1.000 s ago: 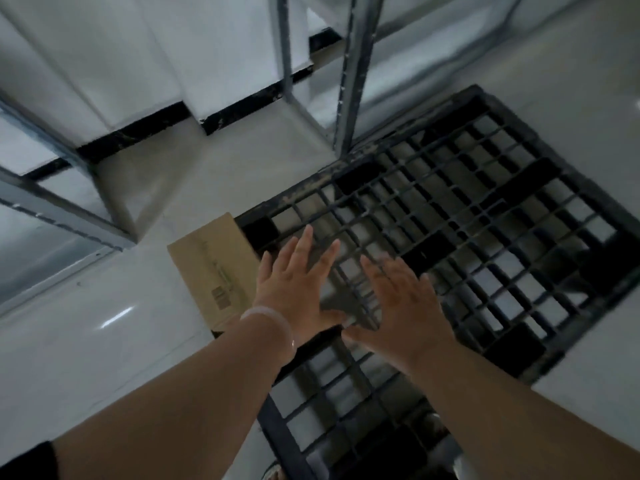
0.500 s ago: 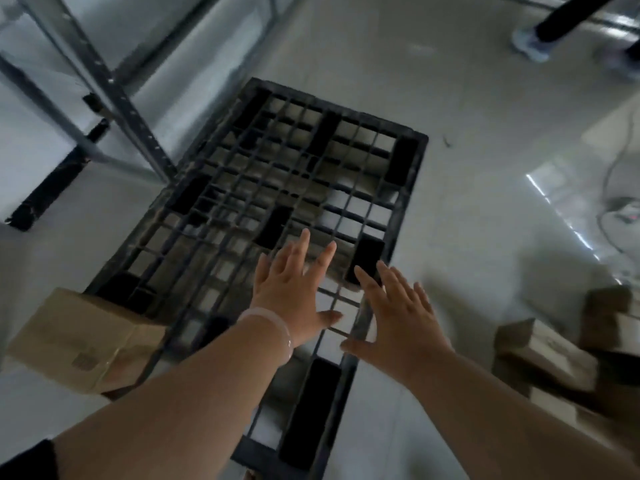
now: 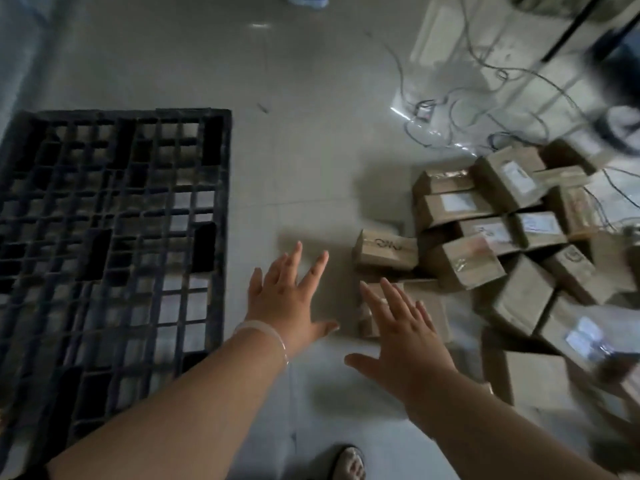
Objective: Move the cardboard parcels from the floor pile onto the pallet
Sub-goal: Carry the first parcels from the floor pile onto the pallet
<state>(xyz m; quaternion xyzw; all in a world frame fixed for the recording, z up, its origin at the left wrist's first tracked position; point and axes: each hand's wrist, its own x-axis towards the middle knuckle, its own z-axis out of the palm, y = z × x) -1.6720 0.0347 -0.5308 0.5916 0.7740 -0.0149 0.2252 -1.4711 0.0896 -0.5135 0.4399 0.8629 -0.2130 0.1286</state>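
A black plastic grid pallet point(image 3: 114, 237) lies on the floor at the left, with no parcel on the part in view. A pile of brown cardboard parcels point(image 3: 502, 244) sits on the floor at the right. My left hand point(image 3: 287, 299) hovers over bare floor between pallet and pile, fingers spread and straight, holding nothing. My right hand point(image 3: 405, 334) is stretched out with flat fingers above a small parcel point(image 3: 426, 299) at the pile's near left edge; whether it touches the parcel I cannot tell. Another small parcel point(image 3: 384, 251) lies just beyond.
Loose cables point(image 3: 485, 109) trail over the glossy floor behind the pile. Someone's shoe point(image 3: 306, 0) shows at the top edge, and a dark blurred shape point(image 3: 620, 95) stands at the far right. My own foot point(image 3: 348, 462) is at the bottom.
The view has swung right, from the pallet and a parcel at its corner to the floor pile. Both hands stayed spread and empty and now reach toward the pile.
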